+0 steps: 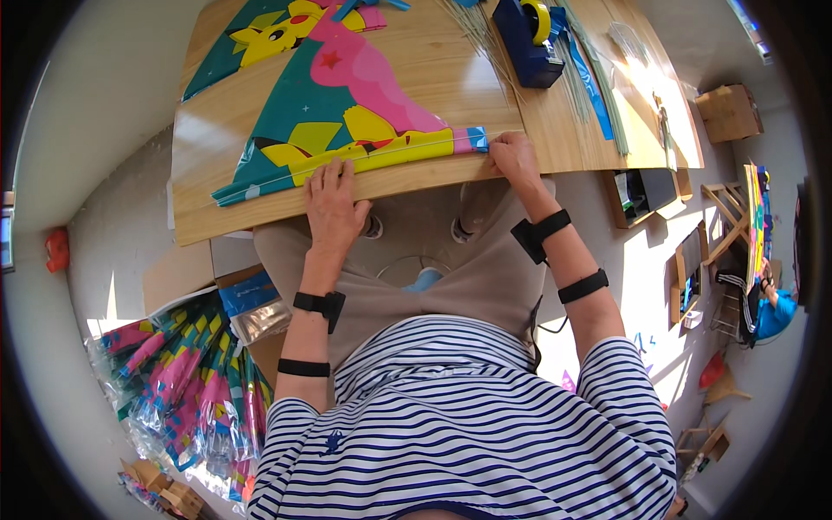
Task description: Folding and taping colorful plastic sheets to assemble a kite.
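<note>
A thin plastic kite in green, pink and yellow, with a cartoon figure, lies on the wooden table. Along its near side runs a narrow folded yellow band with a pale thin rod or line on it. My left hand rests on this band, fingers stretched out and pressing it to the tabletop. At the band's right end is a short piece of shiny blue tape. There my right hand is closed against the tip, its fingers curled and partly hidden.
Farther back lies another printed sheet. A blue tape dispenser with a yellow roll stands among thin pale rods and a blue strip. Left of my legs, wrapped kites are heaped beside a cardboard box. Another person sits far right.
</note>
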Motion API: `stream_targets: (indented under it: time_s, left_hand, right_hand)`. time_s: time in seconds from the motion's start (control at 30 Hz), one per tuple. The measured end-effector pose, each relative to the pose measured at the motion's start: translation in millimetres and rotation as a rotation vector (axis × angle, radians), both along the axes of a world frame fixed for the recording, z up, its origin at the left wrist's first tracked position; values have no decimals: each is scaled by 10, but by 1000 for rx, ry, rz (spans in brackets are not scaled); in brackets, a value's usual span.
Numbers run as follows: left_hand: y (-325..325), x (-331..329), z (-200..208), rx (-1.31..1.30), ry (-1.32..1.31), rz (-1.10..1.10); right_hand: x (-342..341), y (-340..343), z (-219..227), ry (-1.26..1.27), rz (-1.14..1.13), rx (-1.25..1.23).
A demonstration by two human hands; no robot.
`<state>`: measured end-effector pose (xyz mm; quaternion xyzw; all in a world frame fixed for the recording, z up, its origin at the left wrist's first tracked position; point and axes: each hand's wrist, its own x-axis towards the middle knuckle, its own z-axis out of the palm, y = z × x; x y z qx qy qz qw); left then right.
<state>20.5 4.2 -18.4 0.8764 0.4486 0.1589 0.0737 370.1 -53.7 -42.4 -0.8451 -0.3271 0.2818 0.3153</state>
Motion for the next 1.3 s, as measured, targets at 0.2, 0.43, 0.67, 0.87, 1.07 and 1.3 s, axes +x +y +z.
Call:
stream_targets:
  time_s: [0.2,0.43,0.67,0.87,1.07,1.3]
  left_hand:
    - [-2,-12,-9,1,2,6]
    - [-5,-13,-17,7,11,7]
    - [-6,-22,11,-13,26,14]
    - [-3,-27,12,-16,28,8]
    - [-6,-32,-34,-17,54,15]
    - [6,26,27,-21,17,-21]
  right_hand:
    - [-79,27,216,102,-22,-42]
    - [-93,45,154,-84,14,-93]
    - [-54,69,51,-238,39,-68]
    - [-245,76,200,-434,-6,-159]
    - [-116,-51,295,-342,-24,-24]
    - [1228,492,623,-425,-310,423]
